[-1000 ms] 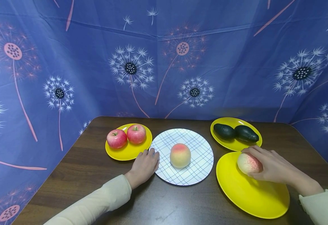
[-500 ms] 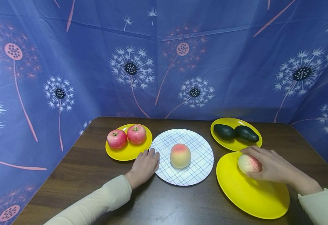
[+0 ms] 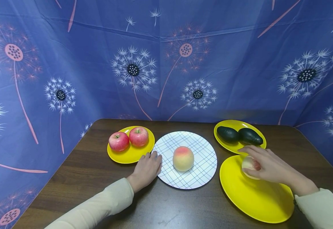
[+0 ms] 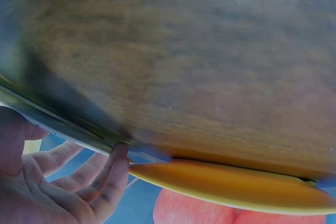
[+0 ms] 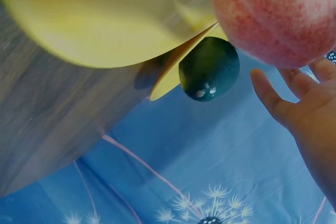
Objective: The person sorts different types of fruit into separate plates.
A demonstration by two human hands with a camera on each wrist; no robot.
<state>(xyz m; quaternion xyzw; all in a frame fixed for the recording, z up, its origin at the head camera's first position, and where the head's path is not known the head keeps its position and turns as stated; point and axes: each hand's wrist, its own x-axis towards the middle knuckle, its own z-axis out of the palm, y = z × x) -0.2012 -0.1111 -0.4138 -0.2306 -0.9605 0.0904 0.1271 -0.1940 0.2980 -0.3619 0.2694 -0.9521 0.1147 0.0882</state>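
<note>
My left hand rests at the left rim of a white checked plate; its fingers are loosely bent, and one fingertip touches the rim in the left wrist view. A yellow-pink peach sits in the middle of that plate. On the right, a pale pink-speckled peach lies near the back of a large yellow plate. Over it hovers my right hand, thumb and fingers spread. A gap shows between the fingers and this peach in the right wrist view.
Two red apples lie on a small yellow plate at the back left. Behind the large yellow plate, another yellow plate bears two dark green avocados. A blue dandelion-print cloth hangs behind the wooden table.
My right hand has loosened from the speckled peach, its fingers spreading and the hand shifting slightly left. The peach stays on the yellow plate. My left hand has not moved.
</note>
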